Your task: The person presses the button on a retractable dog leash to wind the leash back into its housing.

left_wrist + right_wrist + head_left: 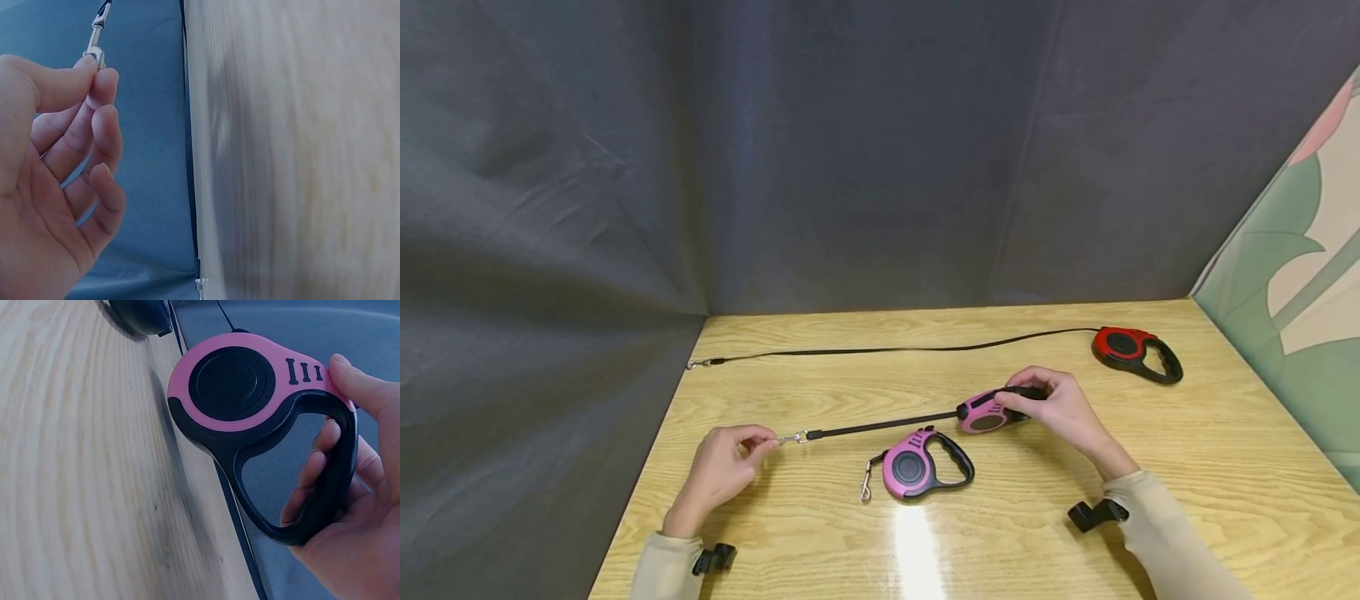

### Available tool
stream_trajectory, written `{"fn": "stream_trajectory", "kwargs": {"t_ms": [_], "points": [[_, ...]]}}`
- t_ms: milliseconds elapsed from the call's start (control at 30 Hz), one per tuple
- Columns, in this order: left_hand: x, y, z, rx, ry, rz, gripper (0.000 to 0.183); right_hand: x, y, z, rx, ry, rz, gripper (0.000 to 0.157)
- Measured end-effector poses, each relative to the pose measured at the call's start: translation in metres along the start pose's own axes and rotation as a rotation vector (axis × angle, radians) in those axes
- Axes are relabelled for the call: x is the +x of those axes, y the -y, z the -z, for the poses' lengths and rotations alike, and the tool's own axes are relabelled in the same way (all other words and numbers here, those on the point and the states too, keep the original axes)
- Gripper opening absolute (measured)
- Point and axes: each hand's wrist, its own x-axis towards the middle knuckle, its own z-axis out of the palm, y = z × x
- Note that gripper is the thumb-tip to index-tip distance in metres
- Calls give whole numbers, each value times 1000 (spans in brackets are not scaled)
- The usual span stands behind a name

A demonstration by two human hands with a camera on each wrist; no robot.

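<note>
Pink-and-black plastic retractable leash (pixel 981 414), held beyond and right of its flat-lying pink-and-black twin (pixel 907 468). Right hand (pixel 1063 408): fingers curled round black loop handle (pixel 345 450). Left hand (pixel 725 464), left of twin, pinches silver metal clip (pixel 802 437); black strap (pixel 883 424) straight between.

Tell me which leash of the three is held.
The pink leash, stretched between left hand and right hand; the other pink leash and the red leash lie on the table.
</note>
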Motion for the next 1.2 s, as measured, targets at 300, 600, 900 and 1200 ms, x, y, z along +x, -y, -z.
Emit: {"fn": "stream_trajectory", "kwargs": {"t_ms": [300, 600, 900, 1200], "points": [[-1, -4, -2, -13, -4, -23, 7, 0, 1, -2, -7, -3, 5, 29], [0, -8, -6, -22, 5, -33, 9, 0, 2, -6, -10, -4, 14, 28], [0, -11, -7, -17, 18, -37, 6, 1, 6, -7, -14, 3, 6, 30], [2, -14, -8, -35, 14, -52, 7, 2, 8, -11, -6, 7, 22, 30]]}}
